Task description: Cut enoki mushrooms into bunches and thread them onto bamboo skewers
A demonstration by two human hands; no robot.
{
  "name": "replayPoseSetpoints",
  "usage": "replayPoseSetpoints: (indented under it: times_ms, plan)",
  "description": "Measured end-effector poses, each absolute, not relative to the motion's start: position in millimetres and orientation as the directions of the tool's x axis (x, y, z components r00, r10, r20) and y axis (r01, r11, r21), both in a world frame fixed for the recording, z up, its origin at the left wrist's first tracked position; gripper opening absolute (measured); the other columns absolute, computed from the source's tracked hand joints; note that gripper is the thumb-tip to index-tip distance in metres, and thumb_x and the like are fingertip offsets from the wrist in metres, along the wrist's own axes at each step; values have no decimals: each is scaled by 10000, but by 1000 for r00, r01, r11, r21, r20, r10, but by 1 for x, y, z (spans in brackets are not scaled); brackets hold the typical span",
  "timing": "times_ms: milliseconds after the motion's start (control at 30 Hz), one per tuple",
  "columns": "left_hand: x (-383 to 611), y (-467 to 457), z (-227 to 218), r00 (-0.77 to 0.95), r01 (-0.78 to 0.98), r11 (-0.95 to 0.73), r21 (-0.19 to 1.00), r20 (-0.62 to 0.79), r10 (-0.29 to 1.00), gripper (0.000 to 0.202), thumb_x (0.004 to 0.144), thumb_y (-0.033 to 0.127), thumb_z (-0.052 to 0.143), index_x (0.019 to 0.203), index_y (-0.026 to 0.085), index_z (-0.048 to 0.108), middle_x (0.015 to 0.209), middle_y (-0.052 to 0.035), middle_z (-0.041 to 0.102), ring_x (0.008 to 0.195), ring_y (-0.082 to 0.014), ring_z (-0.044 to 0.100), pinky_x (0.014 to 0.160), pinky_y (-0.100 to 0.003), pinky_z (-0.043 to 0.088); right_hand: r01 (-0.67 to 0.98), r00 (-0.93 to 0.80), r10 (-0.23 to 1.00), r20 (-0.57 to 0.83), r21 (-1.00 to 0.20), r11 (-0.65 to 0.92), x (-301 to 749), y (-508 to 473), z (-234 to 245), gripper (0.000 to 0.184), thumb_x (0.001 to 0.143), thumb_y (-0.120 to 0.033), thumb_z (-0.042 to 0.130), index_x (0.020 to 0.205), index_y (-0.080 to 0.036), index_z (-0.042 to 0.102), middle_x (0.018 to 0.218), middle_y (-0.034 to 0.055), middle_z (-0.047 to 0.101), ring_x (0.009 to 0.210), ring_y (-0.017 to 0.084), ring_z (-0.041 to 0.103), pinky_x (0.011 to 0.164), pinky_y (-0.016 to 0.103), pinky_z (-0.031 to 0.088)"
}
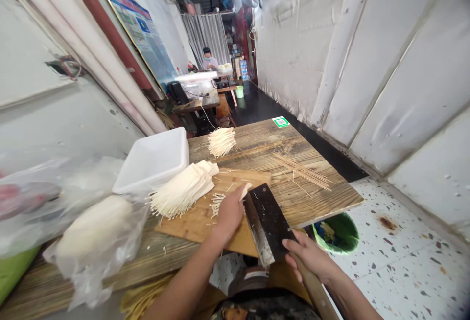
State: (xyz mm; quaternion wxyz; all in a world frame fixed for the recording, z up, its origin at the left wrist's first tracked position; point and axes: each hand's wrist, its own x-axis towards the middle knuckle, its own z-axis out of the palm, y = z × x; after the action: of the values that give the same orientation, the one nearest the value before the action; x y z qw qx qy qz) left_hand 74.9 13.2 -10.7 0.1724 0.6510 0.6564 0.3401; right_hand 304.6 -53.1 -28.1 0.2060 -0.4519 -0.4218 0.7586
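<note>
My right hand (308,256) is closed round the wooden handle of a cleaver (270,217), whose dark broad blade hangs over the right side of the wooden cutting board (198,229). My left hand (230,212) presses on the board, fingers closed over a bunch of enoki mushrooms (216,203). The thin caps stick out on its left; a pale end shows on its right, close to the blade. Left of that hand lies a larger pile of enoki mushrooms (183,190). Another stack of enoki (221,141) stands at the table's far side.
Thin wooden skewers (303,171) lie on the wooden table (253,144). A white plastic tub (154,156) and a bagged pale mass (97,227) stand at left. A green bin (341,234) is below the right edge. A person (209,60) sits at a far table.
</note>
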Motion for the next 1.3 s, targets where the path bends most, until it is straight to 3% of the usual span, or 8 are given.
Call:
replayPoseSetpoints:
  times_ms: [400,667,867,933,967,1033,1133,1300]
  plan:
    - [1,28,44,-660,58,-160,985,158,735,362,767,226,588,1114,124,608,1038,-86,720,1001,-220,665,933,-412,499,56,-529,673,-517,-813,-580,307,-48,-27,379,739,-547,560,796,-234,355,428,-114,471,266,79,411,285,183,318]
    - [-20,14,75,-471,-505,-178,845,-97,877,287,749,117,610,1033,99,650,968,-89,737,1037,-234,656,986,-391,485,91,-539,684,-491,-841,-533,320,-42,0,410,763,-583,563,865,-230,379,454,-109,478,272,72,403,301,175,302]
    - [-12,8,62,-380,-607,-31,794,-256,889,263,883,158,488,1092,95,635,978,-85,738,985,-191,679,971,-341,498,369,-394,878,-272,-922,-120,356,-6,53,299,908,-507,399,790,-236,355,535,-74,502,360,101,498,406,232,394]
    - [-10,5,60,-348,-619,13,785,-290,891,266,883,154,491,1098,86,633,971,-102,739,980,-206,683,960,-341,507,729,-256,958,-130,-677,103,365,20,63,237,937,-426,330,817,-232,393,558,-38,550,423,136,560,452,253,410]
    - [-9,3,59,-324,-628,39,777,-307,895,272,880,153,498,1107,82,630,972,-110,738,978,-215,685,957,-345,510,896,-213,976,-36,-405,181,368,36,65,218,942,-384,316,866,-221,439,563,-17,573,486,158,599,496,262,422]
    - [-7,-1,57,-268,-646,81,759,-325,907,289,871,142,513,1133,80,618,988,-122,735,968,-225,689,951,-356,515,969,-158,986,59,-180,167,372,67,66,192,914,-325,392,952,-175,504,642,67,627,663,244,657,567,314,427]
    - [-6,-6,56,-196,-682,119,722,-337,921,299,862,108,521,1146,79,609,999,-130,732,942,-230,697,937,-367,526,990,-140,983,120,9,140,371,113,60,302,903,-345,472,1051,-92,546,750,146,652,749,287,653,602,362,446]
    - [-1,-16,59,-134,-716,193,671,-403,906,285,859,97,540,1131,63,616,962,-147,737,933,-253,700,912,-384,544,979,-148,984,100,156,131,364,169,38,325,919,-387,532,1139,-148,563,1024,56,627,836,160,624,742,359,526]
